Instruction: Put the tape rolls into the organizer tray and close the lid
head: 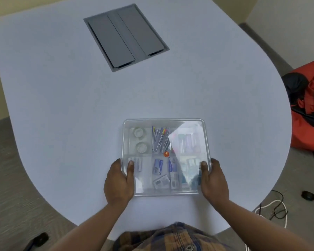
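clear lid point(187, 142) lies on the organizer tray point(166, 193); left hand point(119, 183) and right hand point(214, 182) grip pinches its near corners.

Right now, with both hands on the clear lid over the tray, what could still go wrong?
The lid may not be seated: the left hand and right hand grip only its near corners, so the far edge could stay up. The pens lie heaped and could hold it off. Glare hides the right compartments, so the fit there cannot be checked. The two tape rolls already sit in the far-left compartment.
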Demonstrator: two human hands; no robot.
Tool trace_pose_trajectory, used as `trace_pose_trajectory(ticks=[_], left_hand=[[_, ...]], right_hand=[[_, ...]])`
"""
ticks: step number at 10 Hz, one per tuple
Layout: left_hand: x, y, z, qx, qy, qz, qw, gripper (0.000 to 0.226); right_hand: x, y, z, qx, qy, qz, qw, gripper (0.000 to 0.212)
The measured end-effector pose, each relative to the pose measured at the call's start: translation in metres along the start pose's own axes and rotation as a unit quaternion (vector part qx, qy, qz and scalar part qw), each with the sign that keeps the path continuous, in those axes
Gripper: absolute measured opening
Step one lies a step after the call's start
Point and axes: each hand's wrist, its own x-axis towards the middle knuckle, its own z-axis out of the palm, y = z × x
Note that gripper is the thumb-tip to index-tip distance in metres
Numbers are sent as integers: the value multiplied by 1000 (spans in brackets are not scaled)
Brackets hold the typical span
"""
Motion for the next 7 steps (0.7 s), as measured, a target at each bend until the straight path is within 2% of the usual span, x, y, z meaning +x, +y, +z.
trace_pose_trajectory(ticks=[1, 3, 4, 5, 7], left_hand=[[-1, -1, 1, 2, 8, 11, 1000, 56], [2, 3, -6, 4, -25, 21, 999, 60], [7, 8, -11, 49, -40, 22, 998, 74], [18, 22, -23, 97, -34, 45, 994, 86], [79, 88, -67, 172, 22, 185, 967, 83]], right_hand=[[-3, 0, 2, -8, 28, -14, 999, 55], [-2, -5, -7, -41, -4, -3, 999, 75], [0, -10, -15, -99, -10, -18, 995, 81], [8, -22, -28, -144, 8, -60, 988, 82], [56, -101, -64, -178, 49, -229, 956, 81]])
